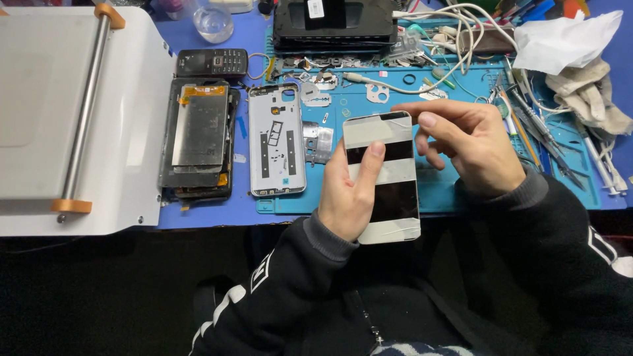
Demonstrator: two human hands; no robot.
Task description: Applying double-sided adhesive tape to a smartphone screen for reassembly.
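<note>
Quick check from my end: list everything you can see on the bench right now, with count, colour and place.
Phone screen panel with pale tape strips: one, black, held above the mat's near edge.
Silver phone back frame: one, on the mat's left end.
Opened phone with metal shield: one, black, left of the frame.
Small keypad phone: one, black, behind it.
White machine with steel roller bar: one, far left.
Blue work mat: one, centre.
White cable: top centre, count unclear.
Tweezers and hand tools: several, right.
Crumpled white tissue: one, top right.
Left hand: grips the panel.
Right hand: fingers at the panel's top corner.

Black white-marked sleeves (290,277), grey cuffs (328,238)
</note>
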